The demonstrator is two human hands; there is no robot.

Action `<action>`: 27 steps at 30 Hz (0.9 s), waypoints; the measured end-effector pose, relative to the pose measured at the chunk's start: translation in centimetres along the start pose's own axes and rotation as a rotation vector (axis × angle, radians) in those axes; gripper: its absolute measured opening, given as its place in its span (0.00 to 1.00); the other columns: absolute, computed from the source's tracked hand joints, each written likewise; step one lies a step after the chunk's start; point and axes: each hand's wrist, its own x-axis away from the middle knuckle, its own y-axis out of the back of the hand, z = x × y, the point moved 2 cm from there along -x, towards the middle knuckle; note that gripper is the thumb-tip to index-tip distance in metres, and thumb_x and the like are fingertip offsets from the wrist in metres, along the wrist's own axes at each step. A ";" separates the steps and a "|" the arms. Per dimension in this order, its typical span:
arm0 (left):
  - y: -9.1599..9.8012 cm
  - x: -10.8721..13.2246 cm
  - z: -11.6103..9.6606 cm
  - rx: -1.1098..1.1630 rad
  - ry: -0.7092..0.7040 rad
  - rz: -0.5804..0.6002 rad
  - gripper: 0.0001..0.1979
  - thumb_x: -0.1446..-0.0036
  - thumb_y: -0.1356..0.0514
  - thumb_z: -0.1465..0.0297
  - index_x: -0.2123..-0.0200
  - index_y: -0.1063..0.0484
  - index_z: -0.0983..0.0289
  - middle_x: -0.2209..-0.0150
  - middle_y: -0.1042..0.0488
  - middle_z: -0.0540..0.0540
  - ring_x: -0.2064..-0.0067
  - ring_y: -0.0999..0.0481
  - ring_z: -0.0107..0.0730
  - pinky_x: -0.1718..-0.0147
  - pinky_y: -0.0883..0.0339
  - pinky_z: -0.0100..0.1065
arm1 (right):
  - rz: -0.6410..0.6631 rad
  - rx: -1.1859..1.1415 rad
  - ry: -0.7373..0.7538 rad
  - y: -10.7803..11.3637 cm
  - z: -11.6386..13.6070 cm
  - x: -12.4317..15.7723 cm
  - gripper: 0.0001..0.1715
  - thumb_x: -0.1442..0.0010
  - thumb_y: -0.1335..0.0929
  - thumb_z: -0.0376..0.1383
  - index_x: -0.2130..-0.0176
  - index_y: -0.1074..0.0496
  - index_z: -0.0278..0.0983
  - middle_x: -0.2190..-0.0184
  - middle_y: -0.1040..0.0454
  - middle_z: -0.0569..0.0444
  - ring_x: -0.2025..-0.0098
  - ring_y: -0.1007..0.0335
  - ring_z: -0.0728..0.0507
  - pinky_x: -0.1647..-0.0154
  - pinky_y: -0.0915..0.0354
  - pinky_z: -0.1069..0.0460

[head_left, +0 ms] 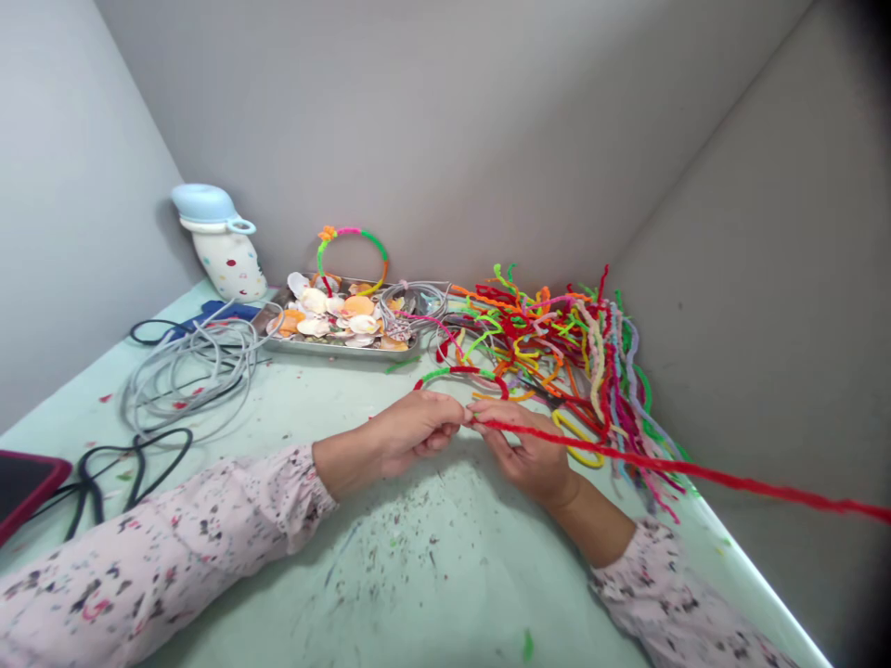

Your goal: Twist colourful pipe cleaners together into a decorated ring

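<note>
My left hand [418, 431] is closed on the near side of a small hoop [463, 370] wrapped in red and green fuzzy strips. Against its fingertips, my right hand [533, 455] pinches one end of a long red pipe cleaner [626, 455], which stretches off past the right edge of the view. The meeting point of hoop and pipe cleaner is mostly covered by my fingers. Just right of my right hand lies a yellow loop of pipe cleaner [583, 455].
A metal tray [334, 351] of seashells stands at the back, with a finished-looking multicoloured ring [385, 249] upright on it. Tangled pipe cleaners [535, 334] cover the back right. Coiled grey wire [149, 371], a bottle [226, 260] and a dark red-edged device [28, 492] are left.
</note>
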 end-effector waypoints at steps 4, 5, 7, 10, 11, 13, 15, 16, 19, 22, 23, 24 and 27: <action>0.0 -0.1 0.2 -0.033 -0.024 -0.028 0.07 0.55 0.41 0.70 0.78 0.37 0.65 0.85 0.47 0.42 0.83 0.52 0.17 0.84 0.64 0.28 | 0.014 0.025 0.001 0.0 0.0 0.0 0.15 0.43 0.33 0.26 0.57 0.31 0.40 0.60 0.22 0.52 0.56 0.26 0.46 0.55 0.29 0.51; 0.0 -0.1 0.2 -0.044 -0.028 -0.036 0.06 0.55 0.41 0.70 0.78 0.37 0.65 0.85 0.47 0.42 0.84 0.52 0.17 0.84 0.64 0.28 | 0.014 0.025 0.002 0.0 0.0 0.1 0.15 0.44 0.33 0.26 0.56 0.31 0.40 0.60 0.22 0.52 0.56 0.26 0.46 0.55 0.29 0.51; 0.1 -0.1 0.3 -0.081 -0.045 -0.061 0.06 0.55 0.42 0.69 0.78 0.36 0.64 0.86 0.46 0.42 0.84 0.52 0.18 0.85 0.63 0.28 | 0.009 0.018 0.002 0.0 0.0 0.1 0.15 0.44 0.33 0.25 0.57 0.31 0.39 0.60 0.23 0.51 0.56 0.26 0.46 0.54 0.30 0.51; 0.1 -0.2 0.1 -0.199 -0.098 -0.114 0.05 0.55 0.43 0.69 0.78 0.35 0.64 0.87 0.43 0.42 0.85 0.51 0.18 0.85 0.61 0.27 | 0.005 0.002 -0.010 0.0 -0.1 0.2 0.16 0.44 0.33 0.25 0.56 0.32 0.39 0.60 0.23 0.51 0.55 0.26 0.46 0.54 0.30 0.51; 0.1 -0.2 0.1 -0.246 -0.114 -0.132 0.05 0.55 0.43 0.69 0.78 0.35 0.64 0.87 0.43 0.42 0.85 0.50 0.18 0.84 0.60 0.27 | 0.008 -0.001 -0.017 0.0 -0.2 0.2 0.16 0.44 0.34 0.25 0.56 0.32 0.39 0.60 0.23 0.51 0.55 0.26 0.46 0.54 0.30 0.51; 0.1 -0.2 -0.1 -0.319 -0.148 -0.165 0.04 0.56 0.44 0.69 0.78 0.34 0.64 0.87 0.43 0.42 0.85 0.49 0.18 0.84 0.58 0.26 | 0.016 -0.002 -0.022 -0.1 -0.2 0.1 0.16 0.43 0.34 0.25 0.56 0.32 0.39 0.60 0.23 0.51 0.55 0.27 0.46 0.53 0.30 0.50; 0.1 -0.2 -0.2 -0.354 -0.192 -0.187 0.04 0.57 0.44 0.69 0.78 0.34 0.65 0.86 0.43 0.42 0.83 0.48 0.18 0.83 0.56 0.26 | 0.025 -0.001 -0.019 -0.1 -0.2 0.1 0.17 0.43 0.35 0.25 0.55 0.32 0.39 0.60 0.23 0.51 0.55 0.27 0.46 0.53 0.31 0.50; 0.1 -0.2 -0.2 -0.364 -0.221 -0.193 0.04 0.57 0.44 0.70 0.78 0.34 0.65 0.85 0.42 0.42 0.82 0.48 0.18 0.82 0.55 0.25 | 0.028 -0.002 -0.015 -0.1 -0.2 0.0 0.17 0.43 0.35 0.24 0.55 0.33 0.39 0.60 0.23 0.51 0.55 0.27 0.46 0.53 0.31 0.50; 0.2 -0.1 -0.2 -0.409 -0.295 -0.201 0.05 0.57 0.44 0.70 0.77 0.32 0.66 0.82 0.40 0.43 0.79 0.44 0.19 0.80 0.52 0.25 | 0.045 0.002 -0.015 -0.1 -0.2 0.1 0.17 0.43 0.34 0.25 0.54 0.33 0.39 0.60 0.23 0.51 0.55 0.27 0.46 0.55 0.31 0.50; 0.3 -0.1 -0.1 -0.466 -0.320 -0.204 0.05 0.56 0.44 0.70 0.75 0.31 0.67 0.80 0.37 0.45 0.77 0.42 0.21 0.78 0.49 0.25 | 0.061 0.025 -0.027 -0.1 -0.3 0.2 0.16 0.43 0.34 0.26 0.55 0.33 0.39 0.61 0.23 0.51 0.58 0.26 0.45 0.58 0.30 0.51; 0.3 -0.1 0.0 -0.480 -0.325 -0.204 0.05 0.56 0.44 0.70 0.75 0.31 0.67 0.79 0.36 0.45 0.77 0.41 0.21 0.77 0.49 0.25 | 0.062 0.032 -0.031 -0.1 -0.3 0.2 0.16 0.43 0.34 0.26 0.55 0.33 0.39 0.61 0.23 0.51 0.58 0.26 0.45 0.58 0.30 0.51; 0.4 -0.1 0.0 -0.490 -0.333 -0.204 0.05 0.55 0.44 0.70 0.75 0.31 0.67 0.79 0.36 0.45 0.76 0.40 0.21 0.77 0.48 0.25 | 0.060 0.036 -0.033 0.0 -0.3 0.2 0.15 0.43 0.34 0.26 0.55 0.33 0.39 0.62 0.23 0.51 0.59 0.26 0.45 0.58 0.30 0.50; 0.3 -0.2 0.0 -0.508 -0.367 -0.190 0.05 0.54 0.44 0.71 0.74 0.31 0.67 0.77 0.33 0.46 0.74 0.38 0.22 0.75 0.45 0.25 | 0.054 0.026 -0.044 0.0 -0.3 0.1 0.14 0.42 0.34 0.28 0.56 0.33 0.39 0.63 0.23 0.51 0.60 0.26 0.45 0.59 0.30 0.51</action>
